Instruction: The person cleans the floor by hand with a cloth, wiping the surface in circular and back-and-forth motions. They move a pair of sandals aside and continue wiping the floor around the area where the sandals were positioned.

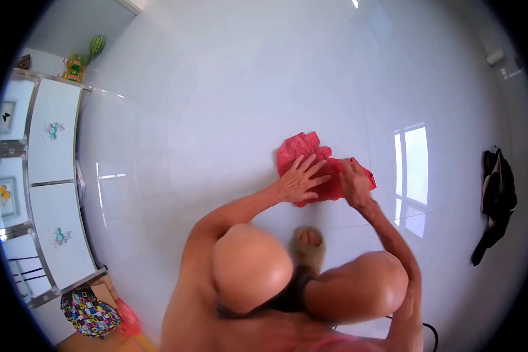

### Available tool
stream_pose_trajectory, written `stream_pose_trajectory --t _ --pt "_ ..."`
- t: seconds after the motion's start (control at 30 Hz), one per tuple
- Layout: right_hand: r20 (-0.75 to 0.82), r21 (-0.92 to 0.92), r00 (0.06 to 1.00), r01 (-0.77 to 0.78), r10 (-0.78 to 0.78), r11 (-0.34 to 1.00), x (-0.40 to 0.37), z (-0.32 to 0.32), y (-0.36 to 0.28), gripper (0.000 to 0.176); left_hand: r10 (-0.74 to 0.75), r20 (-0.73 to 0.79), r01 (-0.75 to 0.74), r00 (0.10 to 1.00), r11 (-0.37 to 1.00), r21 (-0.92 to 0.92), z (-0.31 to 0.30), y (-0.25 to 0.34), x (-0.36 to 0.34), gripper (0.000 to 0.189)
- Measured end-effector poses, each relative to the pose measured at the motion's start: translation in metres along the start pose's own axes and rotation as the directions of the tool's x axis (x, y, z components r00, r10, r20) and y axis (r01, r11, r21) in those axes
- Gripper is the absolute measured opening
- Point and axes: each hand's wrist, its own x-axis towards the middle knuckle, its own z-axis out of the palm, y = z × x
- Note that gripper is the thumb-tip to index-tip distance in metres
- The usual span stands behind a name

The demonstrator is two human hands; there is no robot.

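A crumpled red cloth (299, 149) lies on the glossy pale floor in front of my knees. My left hand (301, 179) rests flat on its left part, fingers spread. At the cloth's right end, my right hand (354, 182) has its fingers curled in and gripping the fabric. Part of the cloth under both hands is hidden.
Below the hands is my foot in a tan slipper (309, 246). A white cabinet (56, 132) with flower pictures stands along the left, near a colourful patterned bag (90, 314). Dark clothing (497, 196) hangs at the right. Window light reflects off the floor (229, 76).
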Motion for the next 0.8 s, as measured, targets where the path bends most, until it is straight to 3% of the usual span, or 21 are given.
stream_pose_trajectory --t 0.07,0.17,0.27,0.3,0.4,0.5,0.63,0.8 --pt "0.200 -0.143 0.956 -0.190 0.216 0.971 0.007 -0.053 -0.029 0.045 0.030 -0.036 -0.029 0.999 0.999 0.025 0.015 -0.012 0.002 0.069" --pt "0.508 -0.343 0.833 -0.037 0.218 0.939 0.004 -0.096 -0.028 0.066 0.062 -0.133 -0.058 0.989 0.998 0.036 0.024 -0.016 -0.002 0.066" --pt "0.670 -0.484 0.658 0.035 0.344 0.875 0.015 -0.111 -0.037 0.079 0.065 -0.204 -0.081 0.977 0.994 -0.069 0.029 -0.020 -0.004 0.062" --pt "0.662 -0.498 0.661 0.036 0.353 0.866 0.020 -0.100 -0.030 0.085 0.066 -0.239 -0.091 0.969 0.992 -0.093 0.030 -0.022 -0.004 0.060" --pt "0.499 -0.454 0.805 -0.072 0.321 0.888 0.026 -0.027 -0.011 0.082 0.066 -0.242 -0.102 0.968 0.985 -0.137 0.036 -0.032 -0.009 0.058" --pt "0.199 -0.361 0.968 -0.074 0.154 0.930 0.020 0.055 -0.014 0.066 0.009 -0.233 -0.026 0.973 0.997 -0.069 0.037 -0.047 -0.020 0.056" --pt "-0.053 -0.246 0.976 -0.218 0.211 0.945 0.041 0.101 -0.052 0.049 -0.051 -0.277 0.046 0.960 0.999 -0.023 0.011 -0.090 -0.055 0.057" --pt "-0.123 -0.221 0.988 -0.118 0.092 0.968 0.105 0.160 -0.114 0.043 -0.230 -0.382 0.231 0.895 0.972 -0.042 -0.016 -0.124 -0.115 0.056"
